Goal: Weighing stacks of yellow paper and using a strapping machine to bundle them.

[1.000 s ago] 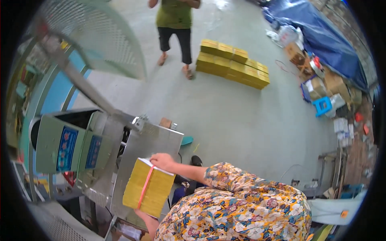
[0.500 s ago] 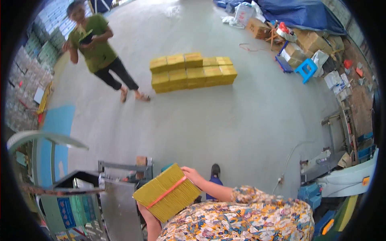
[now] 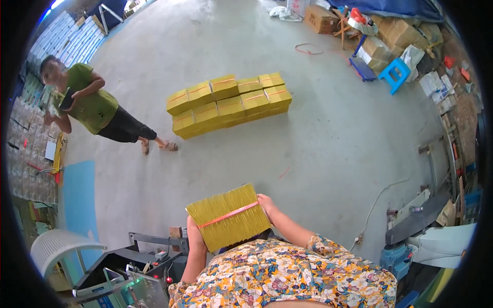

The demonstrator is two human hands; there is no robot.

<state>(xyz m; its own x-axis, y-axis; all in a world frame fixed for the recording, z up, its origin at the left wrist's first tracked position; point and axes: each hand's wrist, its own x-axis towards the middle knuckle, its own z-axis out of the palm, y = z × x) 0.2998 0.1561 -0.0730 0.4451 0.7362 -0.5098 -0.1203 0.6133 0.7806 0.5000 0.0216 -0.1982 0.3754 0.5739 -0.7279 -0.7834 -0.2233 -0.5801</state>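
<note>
1. At lower centre, my left hand and right hand grip a yellow bundle by opposite ends.
2. Even inward pressure should hold its layers square.
3. Its pink strap should not carry weight.

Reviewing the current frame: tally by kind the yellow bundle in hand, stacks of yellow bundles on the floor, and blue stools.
Strapped yellow bundle between left hand and right hand: 1
Floor stack of yellow bundles: 1
Blue plastic stool: 1
Total: 3
</note>
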